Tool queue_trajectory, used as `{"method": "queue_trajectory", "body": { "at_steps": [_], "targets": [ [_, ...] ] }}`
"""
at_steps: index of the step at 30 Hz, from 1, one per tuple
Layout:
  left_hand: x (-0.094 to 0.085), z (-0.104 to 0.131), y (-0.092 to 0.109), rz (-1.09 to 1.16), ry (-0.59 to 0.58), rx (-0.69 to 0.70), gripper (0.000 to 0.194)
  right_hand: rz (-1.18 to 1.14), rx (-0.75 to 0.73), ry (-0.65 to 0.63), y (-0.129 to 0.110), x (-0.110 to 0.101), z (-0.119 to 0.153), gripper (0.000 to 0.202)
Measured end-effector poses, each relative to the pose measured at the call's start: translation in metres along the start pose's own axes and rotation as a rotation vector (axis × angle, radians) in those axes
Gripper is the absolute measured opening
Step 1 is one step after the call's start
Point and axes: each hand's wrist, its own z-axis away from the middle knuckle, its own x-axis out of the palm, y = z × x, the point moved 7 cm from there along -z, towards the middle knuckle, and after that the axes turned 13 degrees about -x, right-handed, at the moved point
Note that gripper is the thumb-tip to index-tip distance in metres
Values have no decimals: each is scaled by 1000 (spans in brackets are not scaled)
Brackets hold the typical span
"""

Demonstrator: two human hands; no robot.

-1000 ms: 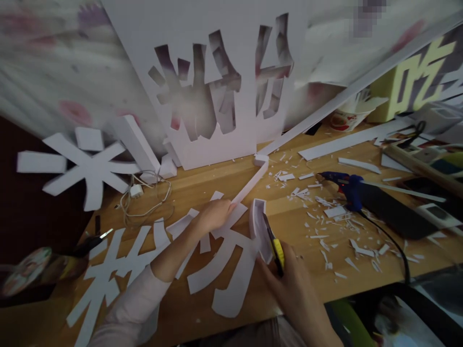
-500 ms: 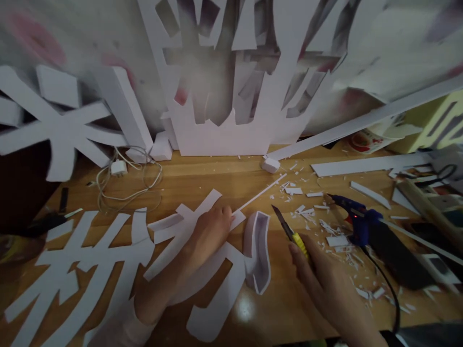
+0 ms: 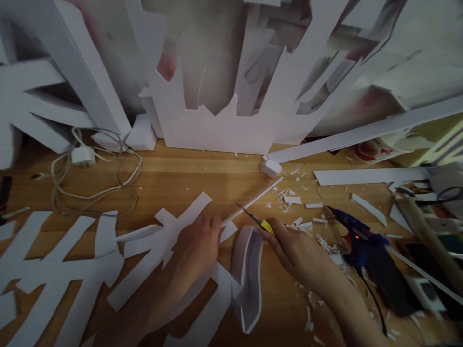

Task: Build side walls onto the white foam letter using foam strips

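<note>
My left hand [image 3: 198,243] is closed on the near end of a thin white foam-board strip [image 3: 265,194], which slants up and right over the table. In my right hand [image 3: 298,243] is a yellow-handled utility knife [image 3: 266,226], its blade extended with the tip beside or on the strip; contact cannot be made out. Beneath my left hand and forearm lies a flat white cut-out character [image 3: 142,246]. A hollow curved white piece with raised walls [image 3: 237,260] sits between my hands.
A blue glue gun [image 3: 361,236] with a red light lies right, among white scraps [image 3: 292,199]. Another cut-out [image 3: 83,265] is at left, near a white cable with plug [image 3: 83,155]. A large cut-out board [image 3: 217,132] leans at the back. A long strip [image 3: 361,129] slants behind.
My right hand has brought the knife leftward, its blade now at the strip. My left hand still holds the strip. The view has shifted closer and tilted.
</note>
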Motion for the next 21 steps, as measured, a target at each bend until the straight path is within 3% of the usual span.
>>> {"method": "queue_trajectory", "body": {
  "at_steps": [5, 11, 21],
  "targets": [
    [-1, -3, -1, -14, -64, -9, 31, 82, -69, 32, 12, -1, -7, 53],
    [3, -5, 1, -42, -97, -3, 30, -43, -58, 10, 23, 7, -10, 47],
    [6, 0, 3, -11, -40, 40, 23, -137, -42, -36, 22, 11, -9, 49]
  ]
}}
